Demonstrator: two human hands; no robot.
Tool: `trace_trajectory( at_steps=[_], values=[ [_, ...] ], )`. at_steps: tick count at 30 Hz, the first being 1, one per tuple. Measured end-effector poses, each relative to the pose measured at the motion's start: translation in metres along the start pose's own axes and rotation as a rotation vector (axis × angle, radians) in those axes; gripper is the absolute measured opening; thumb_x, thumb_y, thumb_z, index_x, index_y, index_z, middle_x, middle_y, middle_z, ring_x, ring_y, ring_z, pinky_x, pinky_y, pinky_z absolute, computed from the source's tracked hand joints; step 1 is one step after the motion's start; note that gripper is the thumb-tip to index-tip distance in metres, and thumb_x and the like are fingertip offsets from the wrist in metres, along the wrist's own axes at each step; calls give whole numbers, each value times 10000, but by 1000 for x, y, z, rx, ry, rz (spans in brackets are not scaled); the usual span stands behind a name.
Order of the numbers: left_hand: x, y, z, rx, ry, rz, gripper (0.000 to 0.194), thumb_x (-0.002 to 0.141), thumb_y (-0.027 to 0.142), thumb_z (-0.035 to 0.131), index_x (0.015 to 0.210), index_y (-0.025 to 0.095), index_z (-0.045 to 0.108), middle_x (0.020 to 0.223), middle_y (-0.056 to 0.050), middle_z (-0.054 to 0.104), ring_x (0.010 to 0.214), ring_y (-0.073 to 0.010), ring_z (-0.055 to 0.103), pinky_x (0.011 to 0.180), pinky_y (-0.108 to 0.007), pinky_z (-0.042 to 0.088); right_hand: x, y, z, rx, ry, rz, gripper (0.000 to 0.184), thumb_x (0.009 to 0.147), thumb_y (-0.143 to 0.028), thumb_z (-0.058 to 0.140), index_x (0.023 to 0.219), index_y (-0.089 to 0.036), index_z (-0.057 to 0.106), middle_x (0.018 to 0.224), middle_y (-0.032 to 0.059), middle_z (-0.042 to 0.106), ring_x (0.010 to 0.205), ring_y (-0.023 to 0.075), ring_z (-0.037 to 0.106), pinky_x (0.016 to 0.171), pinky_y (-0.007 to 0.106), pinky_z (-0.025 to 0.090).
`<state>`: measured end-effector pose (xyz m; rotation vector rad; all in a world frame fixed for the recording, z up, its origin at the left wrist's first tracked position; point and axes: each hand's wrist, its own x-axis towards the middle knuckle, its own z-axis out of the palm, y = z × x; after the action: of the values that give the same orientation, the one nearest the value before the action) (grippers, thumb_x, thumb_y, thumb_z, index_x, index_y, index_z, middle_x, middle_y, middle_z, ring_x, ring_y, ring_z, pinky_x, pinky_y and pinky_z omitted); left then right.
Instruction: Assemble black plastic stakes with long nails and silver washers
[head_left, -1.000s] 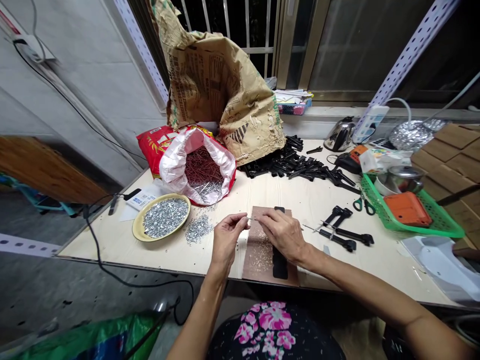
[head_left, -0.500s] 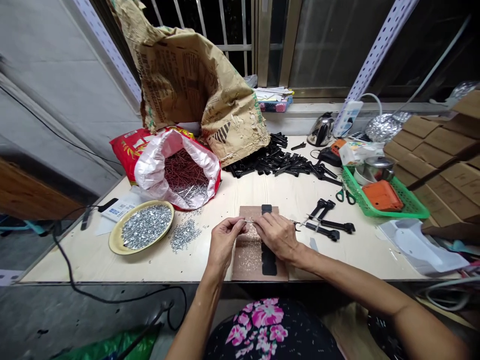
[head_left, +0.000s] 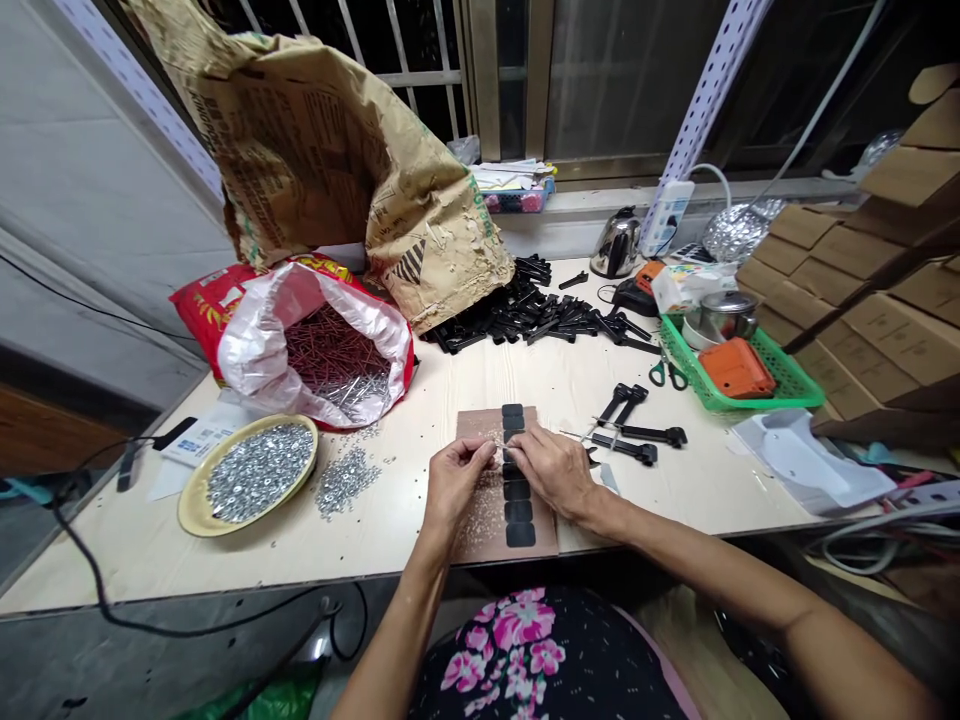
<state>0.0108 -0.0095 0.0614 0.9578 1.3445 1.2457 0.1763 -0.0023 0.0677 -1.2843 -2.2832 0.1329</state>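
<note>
My left hand (head_left: 459, 480) is closed in a pinch on a thin silvery metal pin (head_left: 501, 445). From the other side, my right hand (head_left: 553, 470) has its fingertips closed at the same pin, so the two hands nearly meet. Both are above a brown board (head_left: 480, 530) with a column of black rounded pads (head_left: 519, 512) along it. Whatever small part sits between the fingertips is too small to make out. Right of my right hand lie several black plastic handle-like parts (head_left: 651, 434), some with thin metal pins across them.
A yellow dish (head_left: 196, 515) of small metal washers stands left, beside loose washers (head_left: 346, 482). Behind are a red bag (head_left: 217, 300) of thin rods, a torn paper sack (head_left: 442, 240) and piled black parts (head_left: 555, 318). Scissors (head_left: 667, 373), a green basket (head_left: 795, 385) and cardboard boxes (head_left: 892, 340) occupy the right.
The view has shifted, so the table's things appear further left. Both hands stay pinched together over the board with the metal pin.
</note>
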Motion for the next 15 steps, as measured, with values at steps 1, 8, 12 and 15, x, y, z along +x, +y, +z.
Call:
trace_trajectory(
  at_steps=[1,8,12,15],
  values=[
    [0,0,1,27,1,5,301,636,388,754,791,134,710,690,-35,668,627,-132,576,642,-242,450,0,2,0,33,-17,25,259,966,-305,371,932,-185,598,866,48,617,745,135,568,633,245,364],
    [-4,6,5,144,24,49,276,647,389,741,767,142,712,716,-50,681,680,-160,584,659,-255,448,5,13,-1,449,-247,217,290,952,-397,389,836,-208,575,745,-34,619,683,110,571,603,217,384],
    [-2,2,6,77,30,19,302,624,396,756,773,136,712,741,-57,690,694,-163,595,675,-256,450,0,8,-1,304,-118,118,178,914,-335,484,1024,-220,565,950,11,612,818,125,587,663,222,419],
    [-1,-2,6,52,17,-9,316,615,399,763,769,130,705,719,-48,685,652,-148,588,650,-249,446,-3,7,2,156,-74,10,191,941,-270,423,1019,-207,585,979,48,580,827,125,578,668,216,426]
  ],
)
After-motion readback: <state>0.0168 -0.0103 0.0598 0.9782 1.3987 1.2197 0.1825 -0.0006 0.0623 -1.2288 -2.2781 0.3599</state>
